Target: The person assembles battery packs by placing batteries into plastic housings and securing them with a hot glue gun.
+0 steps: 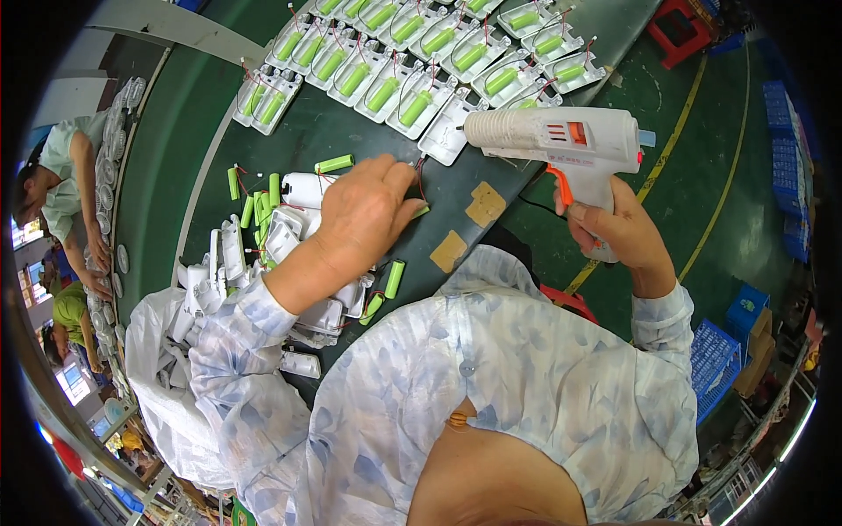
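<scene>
My right hand (618, 223) grips a white hot glue gun (596, 140) by its handle, fingers near the orange trigger. Its nozzle points left, over a white plastic casing (447, 136) with no battery visible in it. Just below that casing, my left hand (368, 206) is closed round a green battery (422, 211); only one end shows past the thumb, with a thin red wire by the fingertips. Beyond, rows of white casings (383, 95) each hold a green battery with wires. Loose batteries (395, 279) lie beside my left wrist.
A heap of white casings (232, 250) and loose batteries lies left of my left arm, by a white plastic bag (153, 351). Two tan tape patches (485, 204) mark the table's near edge. A red stool (680, 31) and blue crates (712, 364) stand right. Other people work at far left.
</scene>
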`<state>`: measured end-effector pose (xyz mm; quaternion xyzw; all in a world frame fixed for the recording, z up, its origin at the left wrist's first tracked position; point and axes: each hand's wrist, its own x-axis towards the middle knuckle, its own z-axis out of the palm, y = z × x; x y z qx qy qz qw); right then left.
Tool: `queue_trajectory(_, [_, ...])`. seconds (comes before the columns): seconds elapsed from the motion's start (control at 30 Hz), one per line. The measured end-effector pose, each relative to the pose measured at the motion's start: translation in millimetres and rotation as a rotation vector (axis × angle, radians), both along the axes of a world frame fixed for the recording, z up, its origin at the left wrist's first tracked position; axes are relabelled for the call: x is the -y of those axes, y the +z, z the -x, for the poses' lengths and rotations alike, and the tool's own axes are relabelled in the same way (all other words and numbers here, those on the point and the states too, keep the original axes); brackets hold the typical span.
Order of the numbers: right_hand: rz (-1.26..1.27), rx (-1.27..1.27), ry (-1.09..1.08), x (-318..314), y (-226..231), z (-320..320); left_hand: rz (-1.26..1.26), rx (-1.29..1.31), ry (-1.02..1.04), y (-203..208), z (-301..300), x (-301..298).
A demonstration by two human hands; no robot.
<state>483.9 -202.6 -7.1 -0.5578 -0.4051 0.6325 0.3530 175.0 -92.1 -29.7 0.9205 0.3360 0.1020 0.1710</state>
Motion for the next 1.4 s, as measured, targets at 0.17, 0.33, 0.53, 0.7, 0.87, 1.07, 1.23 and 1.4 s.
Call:
queue_trajectory(0.17, [-0.039, -0.085, -0.016, -0.7, -2.0, -1.1, -0.013, -0.076, 0.035, 2.4, 1.0, -3.8])
queue_trajectory(0.33, [-0.064, -0.086, -0.005, -0.4, -9.4, -2.7, 0.032, 0.045, -0.186, -1.3, -3.2, 0.9])
queue_trajectory(0.53, [-0.083, -0.103, -0.039, 0.2, -8.1, 1.2, 0.099, 0.013, -0.352, -8.4, -0.8, -3.7])
queue_trajectory(0.7, [-0.068, -0.102, -0.029, 5.5, -15.7, -5.3, 0.047, 0.270, -0.068, 16.3, -22.3, -36.2])
queue_trajectory(0.87, [-0.086, -0.132, -0.080, 6.8, -13.3, -2.4, -0.168, 0.330, -0.053, -2.6, -56.6, -61.2])
queue_trajectory(1.07, [-0.079, -0.175, -0.075, 9.9, -17.2, -5.1, -0.403, 0.268, -0.131, -31.7, -73.7, -70.9])
queue_trajectory(1.23, [-0.079, -0.188, -0.099, 10.7, -15.0, -2.5, -0.435, 0.222, -0.146, -36.7, -75.8, -73.0])
queue_trajectory(1.4, [-0.055, -0.136, -0.073, 12.8, -24.1, -6.2, -0.392, 0.232, -0.108, -15.3, -68.7, -66.3])
